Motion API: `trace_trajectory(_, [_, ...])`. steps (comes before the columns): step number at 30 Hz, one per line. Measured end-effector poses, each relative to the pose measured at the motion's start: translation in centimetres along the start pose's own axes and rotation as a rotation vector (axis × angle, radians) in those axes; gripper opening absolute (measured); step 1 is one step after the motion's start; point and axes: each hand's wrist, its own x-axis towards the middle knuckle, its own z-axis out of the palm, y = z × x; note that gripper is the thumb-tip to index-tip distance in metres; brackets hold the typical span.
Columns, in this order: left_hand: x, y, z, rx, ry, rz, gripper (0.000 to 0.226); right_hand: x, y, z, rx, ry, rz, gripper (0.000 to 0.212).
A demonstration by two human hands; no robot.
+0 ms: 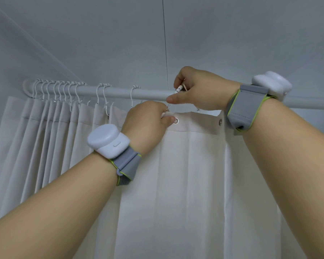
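Seen from the head camera, both arms reach up to a white curtain rod [120, 91] that runs across the frame. The right hand [200, 90] is at the rod with a narrow grip: its fingers curl round a white beaded curtain hook [178, 89], and the thumb stretches left just below the rod. The hook's wire runs down from that grip toward the left hand [146, 124], just below and to the left. The left grip pinches the top hem of the white shower curtain [195, 165], thumb tip touching a metal eyelet [175, 120] — the hem is held close under the hook. A second eyelet [220, 122] lies further right, beside the right wrist. Left along the rod, other hooks [54, 90] carry the curtain's gathered folds. A white wrist device [108, 140] sits on the left arm.
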Motion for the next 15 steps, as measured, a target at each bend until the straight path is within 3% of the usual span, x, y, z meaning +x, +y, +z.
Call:
trace_trajectory(4, [0.7,-0.5,0.0,-0.116,0.036,-0.095,0.039,0.2,-0.2,-0.8,0.009,-0.050,0.048,0.047])
trace_trajectory(9, [1.1,-1.0,0.2,-0.174,0.139,-0.124,0.021,-0.2,-1.4,-1.2,-0.141,-0.107,0.085,0.034])
trace_trajectory(15, [1.5,0.1,0.2,-0.159,0.069,-0.147,0.025,0.0,-2.3,-1.3,-0.132,-0.104,0.120,0.033])
